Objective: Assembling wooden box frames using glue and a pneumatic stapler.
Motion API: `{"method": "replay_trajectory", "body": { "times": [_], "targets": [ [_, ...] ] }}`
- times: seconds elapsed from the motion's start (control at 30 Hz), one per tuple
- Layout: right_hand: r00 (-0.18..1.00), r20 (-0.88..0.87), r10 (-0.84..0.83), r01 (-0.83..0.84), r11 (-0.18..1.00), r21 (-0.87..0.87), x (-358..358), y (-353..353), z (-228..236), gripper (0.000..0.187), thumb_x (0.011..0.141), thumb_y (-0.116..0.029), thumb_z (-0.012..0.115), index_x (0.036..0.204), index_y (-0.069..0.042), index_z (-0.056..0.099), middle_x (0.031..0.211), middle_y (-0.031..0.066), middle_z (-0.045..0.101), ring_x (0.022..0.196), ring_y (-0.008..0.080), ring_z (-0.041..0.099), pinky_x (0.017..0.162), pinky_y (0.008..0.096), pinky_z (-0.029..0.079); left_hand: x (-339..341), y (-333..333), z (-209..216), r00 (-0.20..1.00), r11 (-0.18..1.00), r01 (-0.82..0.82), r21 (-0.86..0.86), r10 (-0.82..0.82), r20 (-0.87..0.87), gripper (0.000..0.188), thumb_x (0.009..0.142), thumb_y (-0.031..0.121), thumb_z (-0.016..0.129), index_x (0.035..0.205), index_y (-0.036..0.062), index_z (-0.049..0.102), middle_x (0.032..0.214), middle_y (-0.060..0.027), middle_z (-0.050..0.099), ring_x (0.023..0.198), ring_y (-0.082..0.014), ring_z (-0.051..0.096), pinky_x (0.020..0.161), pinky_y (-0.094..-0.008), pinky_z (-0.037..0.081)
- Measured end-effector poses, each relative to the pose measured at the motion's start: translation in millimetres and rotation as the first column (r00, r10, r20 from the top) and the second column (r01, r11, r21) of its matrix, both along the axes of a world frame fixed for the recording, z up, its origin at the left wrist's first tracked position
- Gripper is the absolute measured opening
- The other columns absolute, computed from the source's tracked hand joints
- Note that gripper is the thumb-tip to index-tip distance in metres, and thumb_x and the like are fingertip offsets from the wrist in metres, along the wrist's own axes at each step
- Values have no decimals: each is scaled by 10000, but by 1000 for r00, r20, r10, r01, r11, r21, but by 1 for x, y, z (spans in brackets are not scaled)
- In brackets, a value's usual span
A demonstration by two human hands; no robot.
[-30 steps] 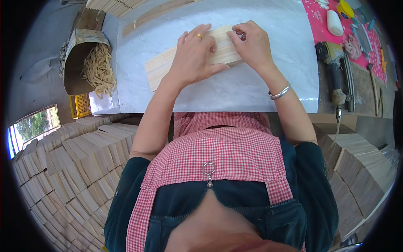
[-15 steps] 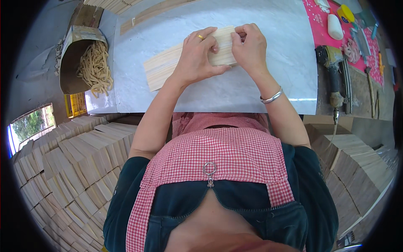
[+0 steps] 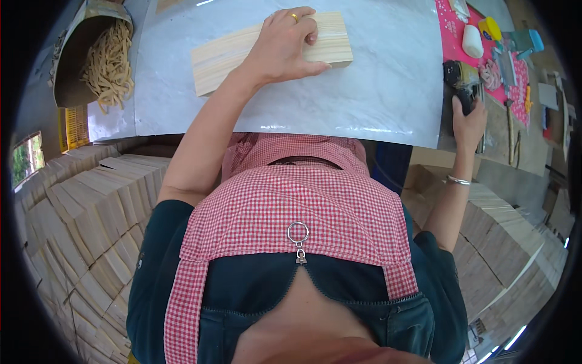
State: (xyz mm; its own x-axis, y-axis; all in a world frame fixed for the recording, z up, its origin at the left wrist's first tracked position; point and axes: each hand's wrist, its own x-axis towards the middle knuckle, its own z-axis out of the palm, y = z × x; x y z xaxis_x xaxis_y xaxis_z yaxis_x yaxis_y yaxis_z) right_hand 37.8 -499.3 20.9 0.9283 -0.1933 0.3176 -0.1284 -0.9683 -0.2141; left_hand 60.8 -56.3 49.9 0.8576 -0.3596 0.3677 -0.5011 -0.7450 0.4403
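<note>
On the white marbled tabletop (image 3: 388,97) lies a bundle of thin pale wood slats (image 3: 224,54), its long side running left to right. My left hand (image 3: 284,51) is closed across it, thumb along the near edge and fingers curled over the top toward the far side. A gold ring shows on one finger. Off to the right, my right hand (image 3: 469,124) is wrapped round the grip of a black air tool (image 3: 464,100) with a yellowish taped head. The fingers hide part of its body.
At the left, an open container (image 3: 68,70) holds a heap of tan bands (image 3: 110,70). A pink sheet (image 3: 448,27) carries a white bottle (image 3: 472,41) and a yellow-lidded tub (image 3: 490,28). Stacked wood pieces (image 3: 103,206) fill the lower left; more stacks (image 3: 503,236) stand lower right.
My right hand has left the wood bundle and moved right onto the air tool. My left hand stays on the bundle. The view has shifted, so the table sits higher in it.
</note>
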Motion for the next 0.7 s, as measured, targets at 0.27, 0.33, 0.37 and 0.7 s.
{"method": "replay_trajectory", "body": {
  "times": [0.27, 0.33, 0.37, 0.7],
  "targets": [
    [956, -290, -47, 36, 998, -45, 21, -28, 4, 606, 805, -325, 761, 1248, 43, 573, 1099, 260, 674, 965, 402, 656, 860, 458, 523, 10, -12, 23, 991, 988, -54, 144, 71, -113, 392, 737, 399, 768, 877, 51, 653, 1158, -205, 618, 1098, -361, 558, 960, -446, 435],
    [943, -325, -65, 53, 998, -45, 33, -32, 11, 549, 797, -328, 767, 1162, 50, 609, 984, 231, 699, 840, 366, 681, 771, 432, 545, 14, -17, 35, 971, 990, -88, 110, 110, -211, 407, 732, 422, 769, 872, 60, 650, 1212, -225, 587, 1152, -383, 519, 989, -470, 405],
    [936, -344, -78, 67, 997, -46, 36, -37, 17, 523, 793, -329, 771, 1119, 54, 627, 926, 216, 711, 778, 348, 694, 726, 419, 556, 14, -19, 36, 958, 991, -100, 92, 121, -262, 414, 729, 434, 770, 870, 64, 648, 1240, -234, 572, 1179, -394, 499, 1003, -481, 390],
    [890, -399, 221, 1, 874, 486, -1, 127, 149, 320, 865, -267, 771, 739, -4, 638, 490, 10, 526, 378, 101, 470, 382, 242, 375, 21, -13, 11, 924, 984, -148, 103, 175, -341, 474, 720, 451, 765, 930, 37, 666, 1194, -234, 585, 1109, -381, 520, 958, -466, 413]
  ]
}}
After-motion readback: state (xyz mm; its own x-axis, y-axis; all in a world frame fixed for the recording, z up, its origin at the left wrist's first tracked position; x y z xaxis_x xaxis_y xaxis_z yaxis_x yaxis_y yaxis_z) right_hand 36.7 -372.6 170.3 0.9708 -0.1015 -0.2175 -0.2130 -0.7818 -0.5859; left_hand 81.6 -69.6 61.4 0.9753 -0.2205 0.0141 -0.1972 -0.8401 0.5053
